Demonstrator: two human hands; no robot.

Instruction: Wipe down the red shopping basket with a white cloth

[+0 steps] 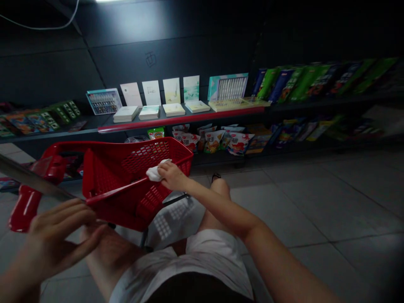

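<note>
We list: right hand (170, 176), fingers closed over white cloth (154, 172) on red plastic shopping basket (148, 158); left hand (53, 240), fingers spread wide, just beside basket handle (116, 191).

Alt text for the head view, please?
A person's right hand holds a white cloth on a red shopping basket, while the open left hand hovers near its handle. Behind stand dark shelves of boxes and snack packets.
</note>
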